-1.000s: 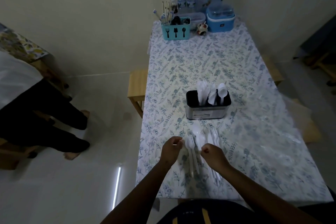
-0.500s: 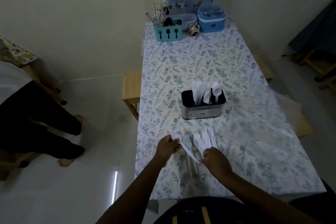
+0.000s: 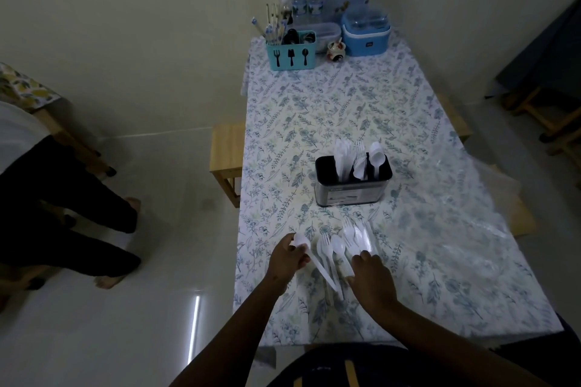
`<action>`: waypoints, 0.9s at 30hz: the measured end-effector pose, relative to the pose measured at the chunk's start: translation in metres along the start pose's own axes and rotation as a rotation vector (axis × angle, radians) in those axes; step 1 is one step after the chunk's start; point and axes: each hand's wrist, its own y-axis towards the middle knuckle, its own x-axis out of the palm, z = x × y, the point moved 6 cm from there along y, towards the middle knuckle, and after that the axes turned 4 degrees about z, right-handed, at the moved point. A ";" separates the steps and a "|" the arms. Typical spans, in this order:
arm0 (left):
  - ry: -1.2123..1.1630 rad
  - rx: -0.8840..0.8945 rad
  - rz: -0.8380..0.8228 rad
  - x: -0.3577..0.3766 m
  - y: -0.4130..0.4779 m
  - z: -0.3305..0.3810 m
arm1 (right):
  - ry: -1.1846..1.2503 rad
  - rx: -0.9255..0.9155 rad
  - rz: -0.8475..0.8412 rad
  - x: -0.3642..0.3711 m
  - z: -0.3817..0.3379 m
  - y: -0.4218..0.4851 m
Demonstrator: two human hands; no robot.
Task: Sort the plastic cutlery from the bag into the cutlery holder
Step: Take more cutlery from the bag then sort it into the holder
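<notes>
"Well, what are you holding?"

"A white plastic spoon in my left hand. My fingers and thumb are curled round it just below the bowl, which pokes out above my knuckles. The handle slants down to the right, towards my other hand."

"And that other hand?"

"My right hand lies palm down over the near end of the loose cutlery, fingertips on the pieces. I cannot tell whether it pinches one, as my own knuckles hide that."

"Where does everything sit?"

"The loose forks and spoons lie on the flowered tablecloth right in front of me, tines and bowls pointing away. The cutlery holder stands upright just beyond them. It has what look like knives in its left compartment, forks in the middle and spoons on the right. The clear bag lies flat to the right of the holder."
</notes>
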 end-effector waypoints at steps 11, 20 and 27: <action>0.052 -0.094 0.013 0.005 0.010 -0.005 | 0.437 0.047 0.062 -0.011 -0.002 0.003; -0.058 -0.151 0.005 0.015 0.006 -0.003 | 0.751 0.095 -0.082 -0.014 -0.009 -0.004; -0.194 -0.175 -0.043 0.017 -0.001 -0.004 | 0.732 0.087 -0.126 -0.015 -0.008 -0.005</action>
